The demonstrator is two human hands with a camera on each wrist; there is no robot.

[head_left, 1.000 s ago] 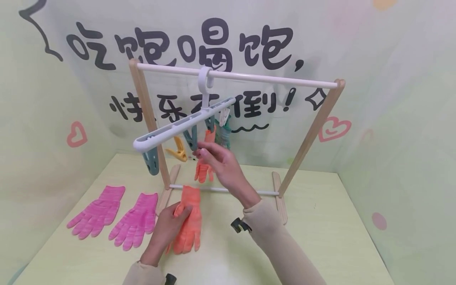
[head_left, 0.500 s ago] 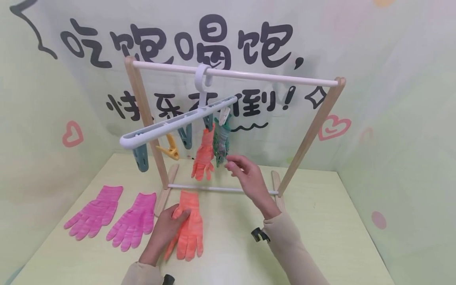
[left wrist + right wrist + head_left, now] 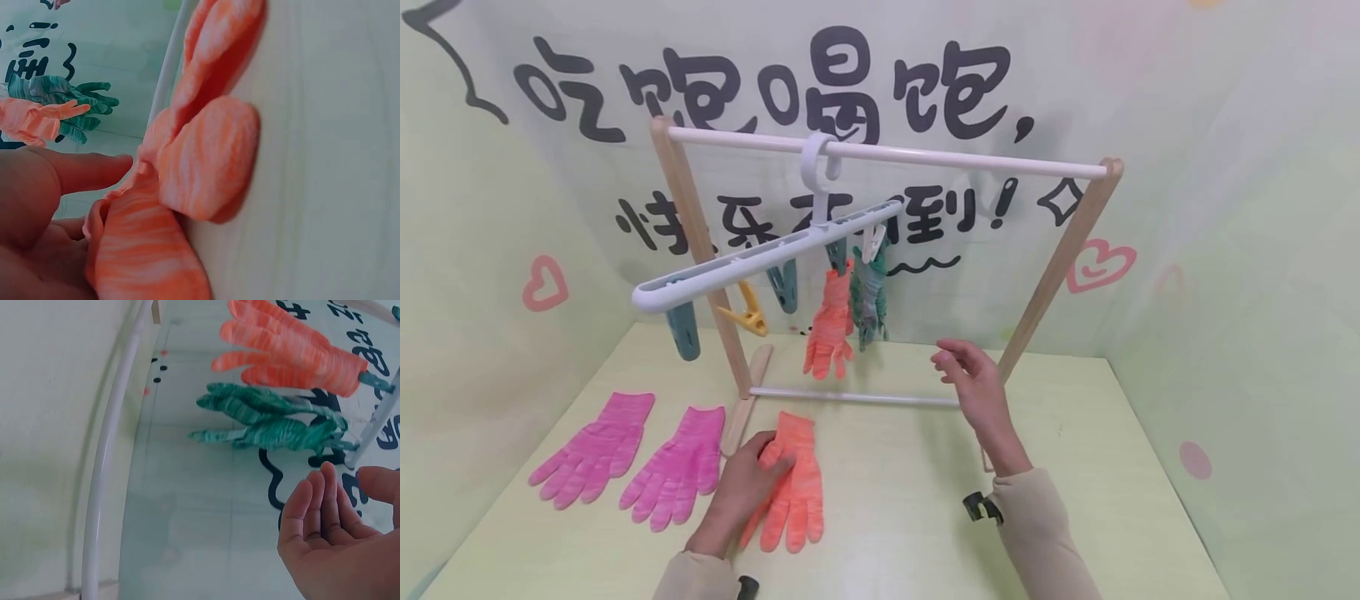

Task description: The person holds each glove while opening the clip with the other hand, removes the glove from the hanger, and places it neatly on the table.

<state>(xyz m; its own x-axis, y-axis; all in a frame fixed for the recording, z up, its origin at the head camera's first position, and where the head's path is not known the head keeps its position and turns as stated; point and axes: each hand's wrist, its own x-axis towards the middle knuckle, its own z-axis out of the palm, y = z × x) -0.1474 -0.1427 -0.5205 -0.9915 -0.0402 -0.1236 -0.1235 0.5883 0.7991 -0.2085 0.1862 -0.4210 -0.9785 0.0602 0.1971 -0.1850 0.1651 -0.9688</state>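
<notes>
Hung so far: one orange glove (image 3: 830, 325) and at least one green glove (image 3: 869, 292), on the hanger (image 3: 730, 268); apparently outstanding: a second orange glove (image 3: 801, 487), pinched in the left hand (image 3: 747, 477) at the surface (image 3: 895, 500), and two pink gloves (image 3: 598, 446) there, the right hand's (image 3: 983, 398) fingers loose and empty.

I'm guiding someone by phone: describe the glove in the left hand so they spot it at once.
Find the wooden rack, then the tabletop nearer you. Just right of two pink gloves, the left hand holds an orange glove, cuff towards the rack. It alone is in a hand; the pink ones lie free, and the other orange glove hangs from a clip.
</notes>
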